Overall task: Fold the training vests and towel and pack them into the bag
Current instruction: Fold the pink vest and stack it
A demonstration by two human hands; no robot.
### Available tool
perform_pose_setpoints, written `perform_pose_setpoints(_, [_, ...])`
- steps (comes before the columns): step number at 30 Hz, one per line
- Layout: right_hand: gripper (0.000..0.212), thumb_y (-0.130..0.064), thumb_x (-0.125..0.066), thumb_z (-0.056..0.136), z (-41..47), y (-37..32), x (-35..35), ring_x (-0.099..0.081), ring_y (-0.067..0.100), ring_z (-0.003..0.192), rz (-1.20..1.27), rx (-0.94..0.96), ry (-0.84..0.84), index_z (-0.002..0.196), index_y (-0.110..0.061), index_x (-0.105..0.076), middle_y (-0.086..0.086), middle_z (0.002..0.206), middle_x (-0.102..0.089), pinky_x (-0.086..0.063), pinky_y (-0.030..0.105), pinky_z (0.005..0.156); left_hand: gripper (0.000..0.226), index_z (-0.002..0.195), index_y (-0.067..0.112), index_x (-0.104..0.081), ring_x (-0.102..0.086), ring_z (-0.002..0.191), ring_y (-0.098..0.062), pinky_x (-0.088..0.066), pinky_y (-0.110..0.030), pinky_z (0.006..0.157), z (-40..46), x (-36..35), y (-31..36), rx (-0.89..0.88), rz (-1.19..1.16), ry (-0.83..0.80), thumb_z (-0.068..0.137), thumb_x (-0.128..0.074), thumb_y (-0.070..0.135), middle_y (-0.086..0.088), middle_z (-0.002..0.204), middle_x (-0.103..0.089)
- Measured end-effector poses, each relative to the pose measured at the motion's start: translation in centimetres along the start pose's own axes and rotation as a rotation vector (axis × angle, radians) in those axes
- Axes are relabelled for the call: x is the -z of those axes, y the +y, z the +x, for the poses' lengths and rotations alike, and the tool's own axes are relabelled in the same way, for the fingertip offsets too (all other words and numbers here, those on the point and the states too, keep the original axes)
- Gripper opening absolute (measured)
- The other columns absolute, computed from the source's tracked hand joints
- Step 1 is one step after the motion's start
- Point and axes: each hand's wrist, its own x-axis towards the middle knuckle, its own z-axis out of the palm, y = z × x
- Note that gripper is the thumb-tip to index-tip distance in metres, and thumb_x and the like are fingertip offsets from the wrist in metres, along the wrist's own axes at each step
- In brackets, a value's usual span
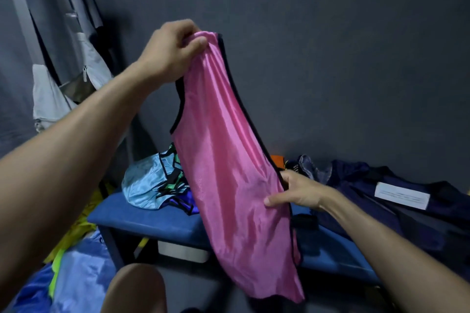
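A pink mesh training vest (229, 173) with black trim hangs in the air in front of me, above the blue bench (142, 218). My left hand (170, 51) pinches its shoulder straps at the top. My right hand (300, 193) grips its right edge about halfway down. Behind the pink vest, a heap of light blue, green and dark blue vests (152, 185) lies on the bench. A dark navy bag (396, 201) with a white label sprawls on the bench at the right.
More blue, yellow and green fabric (71, 262) lies piled at the lower left. Grey clothes and a light bag (63, 71) hang on the wall at the left. A white box (183, 251) sits under the bench. My knee (134, 290) is at the bottom.
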Motion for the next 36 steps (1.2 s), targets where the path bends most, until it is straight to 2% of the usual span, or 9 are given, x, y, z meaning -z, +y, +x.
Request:
perform_pose_setpoints(6, [0.025, -0.002, -0.079, 0.085, -1.1, 4.7, 2.0, -0.072, 0.011, 0.098, -0.166, -0.142, -0.077, 0.106, -0.016, -0.074, -0.004, 0.107, -0.077, -0.055, 0.024, 0.085, 0.018, 0.091, 0.020, -0.064, -0.046, 0.061, -0.001, -0.038, -0.028, 0.063, -2.4, -1.3, -5.7, 0.185, -0.095, 0.076, 0.098, -0.060, 0.035, 0.011, 0.070, -0.054])
perform_pose_setpoints(12, [0.026, -0.014, -0.085, 0.077, 0.4, 4.9, 7.8, -0.069, 0.020, 0.092, -0.261, -0.157, -0.051, 0.102, -0.017, -0.078, 0.011, 0.106, -0.077, -0.055, 0.043, 0.087, 0.019, 0.084, 0.021, -0.061, -0.058, 0.062, -0.009, -0.049, -0.026, 0.062, -7.0, -5.0, -12.6, 0.400, -0.280, 0.023, 0.103, -0.061, 0.021, 0.004, 0.068, -0.061])
perform_pose_setpoints(17, [0.018, -0.002, -0.080, 0.081, 3.8, 0.5, 12.6, -0.053, 0.004, 0.066, -0.565, -0.007, 0.109, 0.078, -0.015, -0.068, -0.013, 0.069, -0.062, -0.043, 0.030, 0.064, 0.026, 0.084, 0.026, -0.059, -0.052, 0.057, 0.002, -0.045, -0.015, 0.057, -8.7, -7.5, -17.1, 0.566, -0.403, 0.101, 0.105, -0.055, 0.011, 0.006, 0.073, -0.060])
perform_pose_setpoints(21, [0.023, -0.013, -0.080, 0.080, 6.0, -4.1, 13.6, -0.055, 0.013, 0.064, -0.925, 0.161, 0.312, 0.076, -0.021, -0.060, -0.006, 0.068, -0.060, -0.041, 0.029, 0.062, 0.026, 0.089, 0.029, -0.060, -0.056, 0.061, 0.005, -0.048, -0.015, 0.062, -8.2, -7.2, -19.9, 0.579, -0.489, 0.256, 0.104, -0.054, 0.008, 0.023, 0.068, -0.067])
perform_pose_setpoints(25, [0.021, -0.030, -0.072, 0.076, 7.5, -2.7, 8.7, -0.060, 0.023, 0.072, -1.047, 0.174, 0.280, 0.077, -0.030, -0.052, -0.010, 0.070, -0.058, -0.047, 0.035, 0.063, 0.041, 0.091, 0.021, -0.056, -0.058, 0.063, 0.016, -0.043, -0.004, 0.068, -11.7, -9.0, -22.4, 0.639, -0.278, 0.050, 0.098, -0.041, -0.016, 0.035, 0.064, -0.064])
perform_pose_setpoints(27, [0.020, -0.034, -0.069, 0.075, 8.4, 0.5, 5.1, -0.066, 0.028, 0.086, -1.097, 0.149, 0.208, 0.092, -0.030, -0.060, -0.005, 0.087, -0.068, -0.052, 0.037, 0.069, 0.035, 0.096, 0.017, -0.061, -0.063, 0.070, 0.008, -0.044, -0.011, 0.071, -15.6, -10.5, -24.6, 0.708, -0.141, -0.086, 0.096, -0.047, -0.014, 0.021, 0.072, -0.073])
perform_pose_setpoints(29, [0.028, -0.034, -0.068, 0.078, 9.1, 4.0, 1.3, -0.066, 0.028, 0.100, -1.160, 0.110, 0.125, 0.105, -0.028, -0.063, -0.001, 0.105, -0.071, -0.048, 0.036, 0.073, 0.026, 0.096, 0.017, -0.068, -0.071, 0.091, -0.032, -0.044, -0.031, 0.076, -19.5, -11.9, -27.1, 0.794, -0.037, -0.206, 0.095, -0.057, -0.007, -0.014, 0.094, -0.076])
perform_pose_setpoints(31, [0.025, -0.037, -0.069, 0.080, 9.0, 7.0, -2.0, -0.063, 0.027, 0.100, -1.181, 0.072, 0.041, 0.101, -0.026, -0.058, -0.001, 0.106, -0.068, -0.045, 0.035, 0.075, 0.019, 0.098, 0.012, -0.072, -0.069, 0.095, -0.047, -0.046, -0.035, 0.076, -22.6, -12.7, -29.1, 0.941, 0.009, -0.288, 0.092, -0.063, -0.003, -0.024, 0.095, -0.072])
perform_pose_setpoints(36, [0.057, -0.062, -0.077, 0.074, 7.2, 10.9, -3.8, -0.054, 0.019, 0.105, -1.001, 0.005, -0.119, 0.117, -0.030, -0.056, -0.007, 0.115, -0.062, -0.045, 0.037, 0.089, 0.016, 0.098, 0.006, -0.068, -0.071, 0.052, -0.027, -0.062, -0.050, 0.053, -25.4, -14.3, -30.5, 1.216, -0.170, -0.173, 0.097, -0.057, -0.005, -0.024, 0.080, -0.068])
